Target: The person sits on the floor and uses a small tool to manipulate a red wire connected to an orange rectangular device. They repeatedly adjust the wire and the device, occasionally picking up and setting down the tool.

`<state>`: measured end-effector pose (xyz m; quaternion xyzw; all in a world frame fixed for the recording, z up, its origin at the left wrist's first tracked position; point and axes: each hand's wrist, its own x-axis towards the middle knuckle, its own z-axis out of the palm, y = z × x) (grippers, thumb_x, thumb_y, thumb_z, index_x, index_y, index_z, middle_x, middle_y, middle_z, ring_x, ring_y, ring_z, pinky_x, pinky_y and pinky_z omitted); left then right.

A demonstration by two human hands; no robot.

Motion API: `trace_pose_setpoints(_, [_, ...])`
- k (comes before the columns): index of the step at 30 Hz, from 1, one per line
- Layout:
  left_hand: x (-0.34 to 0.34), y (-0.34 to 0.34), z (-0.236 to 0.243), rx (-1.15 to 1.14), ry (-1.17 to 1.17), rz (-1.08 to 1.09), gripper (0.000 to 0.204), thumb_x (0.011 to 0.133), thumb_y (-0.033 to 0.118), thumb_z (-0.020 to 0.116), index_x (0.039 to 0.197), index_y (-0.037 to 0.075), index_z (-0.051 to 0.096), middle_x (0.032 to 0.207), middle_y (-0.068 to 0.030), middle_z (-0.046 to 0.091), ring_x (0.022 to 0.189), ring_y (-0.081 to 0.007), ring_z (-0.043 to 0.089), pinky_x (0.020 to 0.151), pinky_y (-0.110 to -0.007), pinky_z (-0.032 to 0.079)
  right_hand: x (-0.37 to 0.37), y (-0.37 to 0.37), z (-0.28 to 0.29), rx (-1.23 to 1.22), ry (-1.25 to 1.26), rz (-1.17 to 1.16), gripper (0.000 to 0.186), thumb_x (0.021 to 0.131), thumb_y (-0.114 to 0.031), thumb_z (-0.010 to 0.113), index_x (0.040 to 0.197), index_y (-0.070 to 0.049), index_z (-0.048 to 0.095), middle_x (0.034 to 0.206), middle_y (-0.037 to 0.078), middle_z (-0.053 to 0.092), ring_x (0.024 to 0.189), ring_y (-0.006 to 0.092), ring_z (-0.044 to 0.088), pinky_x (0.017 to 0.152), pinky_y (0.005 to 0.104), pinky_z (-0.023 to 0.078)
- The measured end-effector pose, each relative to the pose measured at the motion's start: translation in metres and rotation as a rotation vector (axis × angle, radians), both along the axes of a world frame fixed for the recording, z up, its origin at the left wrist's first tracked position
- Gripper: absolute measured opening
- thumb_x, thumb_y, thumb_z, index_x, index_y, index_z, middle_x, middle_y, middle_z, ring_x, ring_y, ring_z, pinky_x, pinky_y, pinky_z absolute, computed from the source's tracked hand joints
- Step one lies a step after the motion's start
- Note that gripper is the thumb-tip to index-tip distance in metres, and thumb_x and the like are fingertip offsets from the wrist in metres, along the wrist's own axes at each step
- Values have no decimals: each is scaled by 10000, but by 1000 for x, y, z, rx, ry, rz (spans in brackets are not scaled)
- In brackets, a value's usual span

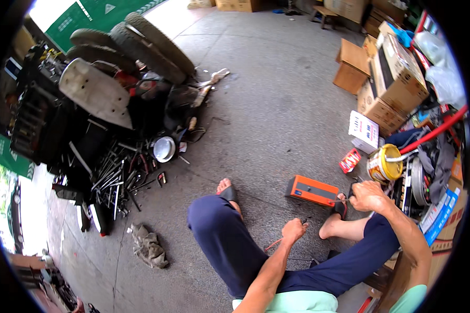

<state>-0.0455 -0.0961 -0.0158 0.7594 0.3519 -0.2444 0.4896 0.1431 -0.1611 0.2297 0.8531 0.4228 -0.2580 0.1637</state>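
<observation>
Between my feet and to the front lies an orange box-shaped device (312,189) with a dark top strip. My right hand (366,196) is closed on a dark object (354,187) just beside the device's right end, with a thin lead running by it; its exact form is unclear. My left hand (293,229) is closed around a small dark-tipped piece, too small to name, below the device, with a thin orange wire (273,244) trailing to its left. A thin dark rod or lead (295,259) shows beneath my left arm, partly hidden.
Tyres (146,44), a metal plate (91,91), scattered tools (115,180) and a round tin (163,149) are piled at left. A grey rag (147,246) lies nearer. At right stand cardboard boxes (389,78), a yellow bucket (381,164) and a red tube (431,138).
</observation>
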Motion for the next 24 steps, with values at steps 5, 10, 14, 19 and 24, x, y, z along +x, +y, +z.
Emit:
trace_pose_setpoints(5, [-7, 0, -5, 8, -75, 84, 427, 806, 418, 585, 918, 10, 648, 918, -230, 643, 883, -384, 624, 764, -465, 499, -9, 19, -2, -108, -32, 86, 358, 779, -332, 554, 782, 14, 648, 808, 244, 627, 816, 379, 622, 749, 463, 474])
trace_pose_setpoints(10, [-5, 2, 1, -20, -67, 107, 357, 823, 340, 584, 949, 8, 615, 979, -221, 633, 928, -385, 615, 781, -465, 496, -13, 4, -3, 51, -106, 397, 275, 699, -273, 629, 649, -6, 668, 672, 213, 630, 651, 331, 638, 636, 436, 476])
trace_pose_setpoints(14, [-3, 2, -3, -9, -106, 135, 367, 815, 348, 585, 919, -1, 629, 934, -230, 640, 896, -390, 622, 750, -470, 500, 5, -40, -34, 87, -198, 626, 241, 683, -261, 659, 643, -24, 646, 623, 170, 621, 586, 300, 627, 616, 433, 463])
trace_pose_setpoints(19, [-12, 8, -4, 40, -129, 197, 376, 811, 352, 586, 916, -6, 632, 927, -242, 638, 897, -392, 622, 744, -474, 500, 6, -40, -35, 154, -176, 658, 234, 670, -272, 688, 662, -46, 627, 611, 147, 618, 560, 284, 619, 573, 418, 446])
trace_pose_setpoints(24, [-18, 11, 0, 108, -118, 222, 310, 803, 283, 549, 922, 11, 639, 931, -230, 644, 900, -395, 623, 732, -487, 494, -5, -14, -10, 464, -165, 258, 240, 754, -209, 597, 642, 2, 610, 508, 124, 580, 494, 334, 582, 519, 418, 460])
